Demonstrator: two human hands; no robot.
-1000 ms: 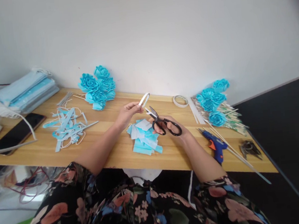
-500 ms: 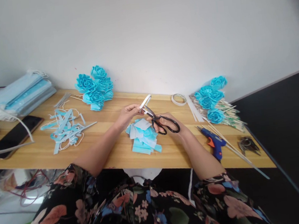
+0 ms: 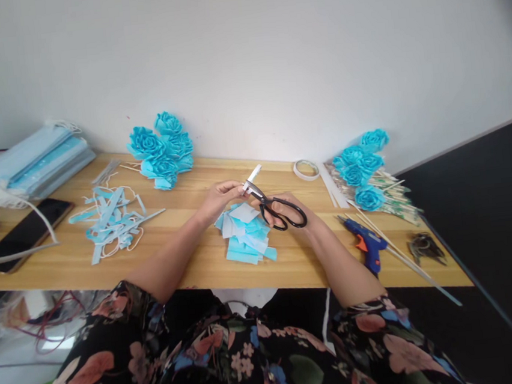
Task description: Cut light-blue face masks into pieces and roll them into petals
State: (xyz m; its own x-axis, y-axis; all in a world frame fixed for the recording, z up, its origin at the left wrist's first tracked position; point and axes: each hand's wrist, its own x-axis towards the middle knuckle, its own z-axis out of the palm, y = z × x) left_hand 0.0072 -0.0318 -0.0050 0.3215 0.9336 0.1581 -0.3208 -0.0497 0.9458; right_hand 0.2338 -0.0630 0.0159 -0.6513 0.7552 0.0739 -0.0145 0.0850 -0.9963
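A pale wall point(image 3: 244, 66) rises behind a wood-grained table point(image 3: 299, 269), and the person's two bare hands meet over the middle of it. The left hand point(image 3: 220, 200) has its thumb and fingers pressed together on one end of a narrow white strip point(image 3: 255, 172) — the rest of the strip stands out past the fingertips, slanting up and away to the right. The right hand point(image 3: 290, 210) is clamped around the black handles of a pair of scissors point(image 3: 263, 200), with fingers through the loops. The blades point up and left, their tips right at the left fingertips and across the pinched end of the strip; whether they are fully together there is too small to tell. Just below both hands lies a loose pile of pale and bright blue pieces point(image 3: 245, 241), on the table near the front edge. To the left is a tangle of strips and cords point(image 3: 113, 216), with one bunch of blue flowers point(image 3: 162, 156) behind it and a stack of blue masks point(image 3: 39, 155) farther left. To the right — well apart from the strip — are a tape roll point(image 3: 308, 178), a second bunch of blue flowers point(image 3: 357, 167) and a blue glue gun point(image 3: 368, 238).
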